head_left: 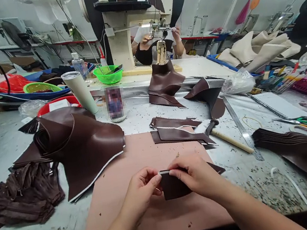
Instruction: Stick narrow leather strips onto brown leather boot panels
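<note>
Between my two hands is a dark brown leather piece [174,188], raised over the pink board [123,214]. My left hand [144,189] pinches its top left corner between thumb and fingers. Thumb and fingers of my right hand [194,173] close on the same top edge, where a thin pale strip shows. Part of the piece runs behind my right hand, and its pointed end reaches out on the right. Just beyond my hands lie narrow brown leather strips [178,132] with pale edges. A hammer [231,140] with a wooden handle rests to their right.
Large leather panels [90,141] and a heap of dark zippers or strips [28,195] lie left. A steel ruler [242,127], scissors [304,121] and stacked leather [297,149] are right. A tumbler [80,92] and sewing machine [118,38] stand behind. Another person's hand [177,34] shows beyond.
</note>
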`<state>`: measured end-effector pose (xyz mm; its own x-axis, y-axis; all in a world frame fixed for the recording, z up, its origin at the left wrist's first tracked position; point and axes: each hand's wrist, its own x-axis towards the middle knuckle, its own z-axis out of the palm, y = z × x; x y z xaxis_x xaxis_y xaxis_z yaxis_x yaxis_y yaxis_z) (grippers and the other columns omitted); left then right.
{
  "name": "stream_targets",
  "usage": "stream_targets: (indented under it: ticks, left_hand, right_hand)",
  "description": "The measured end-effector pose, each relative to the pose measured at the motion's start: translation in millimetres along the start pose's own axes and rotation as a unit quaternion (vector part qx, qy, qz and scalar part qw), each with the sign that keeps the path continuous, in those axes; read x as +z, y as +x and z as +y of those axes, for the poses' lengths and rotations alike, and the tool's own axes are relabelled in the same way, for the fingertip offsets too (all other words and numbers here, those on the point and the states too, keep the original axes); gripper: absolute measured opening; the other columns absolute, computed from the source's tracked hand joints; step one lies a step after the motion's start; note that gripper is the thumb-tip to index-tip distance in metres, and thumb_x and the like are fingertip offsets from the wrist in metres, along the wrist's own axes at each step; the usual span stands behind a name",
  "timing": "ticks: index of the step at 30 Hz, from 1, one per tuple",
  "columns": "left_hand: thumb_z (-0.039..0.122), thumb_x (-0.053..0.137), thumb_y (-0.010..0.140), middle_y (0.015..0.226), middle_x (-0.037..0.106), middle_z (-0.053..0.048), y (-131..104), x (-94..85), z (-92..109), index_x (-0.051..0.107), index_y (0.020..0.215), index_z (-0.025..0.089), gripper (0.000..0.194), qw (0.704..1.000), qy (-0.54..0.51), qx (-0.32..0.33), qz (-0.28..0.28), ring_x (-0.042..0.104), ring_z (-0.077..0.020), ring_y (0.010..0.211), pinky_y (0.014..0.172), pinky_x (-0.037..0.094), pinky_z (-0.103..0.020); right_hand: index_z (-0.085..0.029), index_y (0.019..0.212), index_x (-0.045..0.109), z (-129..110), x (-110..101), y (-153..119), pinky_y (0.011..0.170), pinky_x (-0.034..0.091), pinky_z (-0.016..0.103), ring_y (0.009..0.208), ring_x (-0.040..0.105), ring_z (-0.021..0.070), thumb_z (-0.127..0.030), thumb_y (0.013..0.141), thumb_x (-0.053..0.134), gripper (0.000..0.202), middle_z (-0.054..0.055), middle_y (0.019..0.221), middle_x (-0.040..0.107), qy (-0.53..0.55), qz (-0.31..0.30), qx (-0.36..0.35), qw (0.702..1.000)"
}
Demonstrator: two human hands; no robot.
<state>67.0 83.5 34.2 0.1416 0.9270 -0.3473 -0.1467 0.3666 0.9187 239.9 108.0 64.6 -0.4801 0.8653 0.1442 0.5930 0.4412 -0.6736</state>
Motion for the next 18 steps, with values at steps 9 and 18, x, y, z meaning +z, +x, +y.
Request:
stream_targets:
  ticks: [9,18]
  left_hand:
    - [0.036,0.058,0.073,0.060,0.055,0.002,-23,10.7,-9,0.060,0.071,0.015,0.021,0.994,0.070,0.079,-0.014,0.050,-0.0094,0.058,0.057,0.043,-0.020]
    - [0.030,0.050,0.074,0.067,0.059,-0.001,-32,7.0,-20,0.060,0.071,0.015,0.019,0.986,0.132,0.099,0.001,0.052,-0.0132,0.065,0.062,0.045,-0.024]
  right_hand:
    - [-0.019,0.072,0.059,-13,23,-15,0.070,0.039,0.030,0.074,0.053,0.0154,-0.014,0.078,0.058,0.008,0.000,0.074,0.062,-0.045,0.081,-0.057,0.994]
    - [-0.016,0.063,0.057,-29,29,-20,0.065,0.035,0.030,0.065,0.047,0.0158,-0.012,0.078,0.054,0.016,0.002,0.064,0.058,-0.253,0.086,-0.180,0.947]
